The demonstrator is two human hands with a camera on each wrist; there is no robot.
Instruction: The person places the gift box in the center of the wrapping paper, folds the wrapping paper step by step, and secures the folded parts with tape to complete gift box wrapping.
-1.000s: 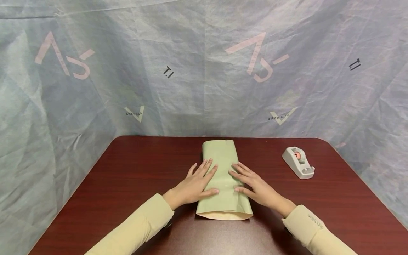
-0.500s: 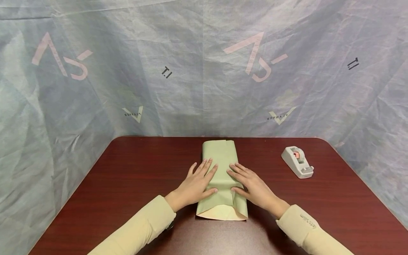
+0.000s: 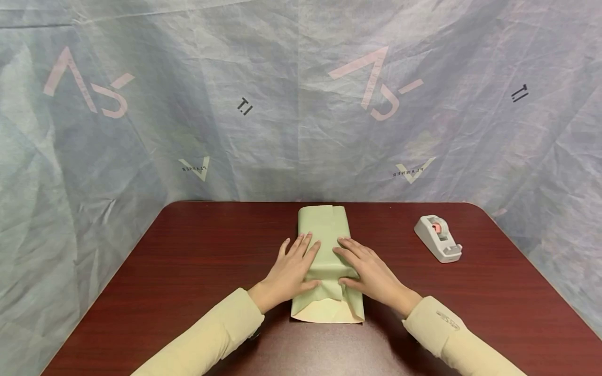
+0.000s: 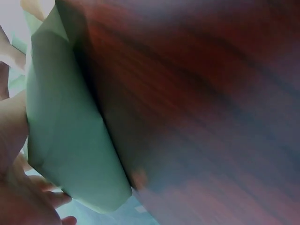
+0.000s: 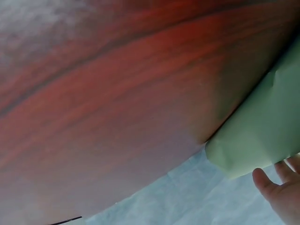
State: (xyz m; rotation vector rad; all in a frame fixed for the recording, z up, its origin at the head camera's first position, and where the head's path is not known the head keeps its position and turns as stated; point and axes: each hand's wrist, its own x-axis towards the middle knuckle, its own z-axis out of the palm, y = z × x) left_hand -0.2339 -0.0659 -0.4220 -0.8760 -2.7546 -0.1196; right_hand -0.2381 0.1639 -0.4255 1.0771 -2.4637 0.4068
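A pale green sheet of wrapping paper (image 3: pixel 324 222), folded into a long flat bundle, lies lengthwise at the table's middle. Its near end gapes, showing a cream inner side (image 3: pixel 326 312); what it wraps is hidden. My left hand (image 3: pixel 288 269) rests on the left part with fingers spread, thumb pointing inward. Opposite it, my right hand (image 3: pixel 373 271) presses on the right part, fingers straight. Between the thumbs the top layer dips into a crease. In the left wrist view the paper's side (image 4: pixel 70 122) stands off the table, and the right wrist view shows its other side (image 5: pixel 262 126).
A white tape dispenser (image 3: pixel 438 238) with a roll in it stands at the right on the dark red wooden table (image 3: pixel 211 235). Behind and at both sides hangs a grey-blue printed cloth (image 3: pixel 263 130).
The paper's near end has sunk inward, and its top layer has drawn back, baring more of the cream inside. My right hand has shifted slightly left; the left hand stays nearly in place.
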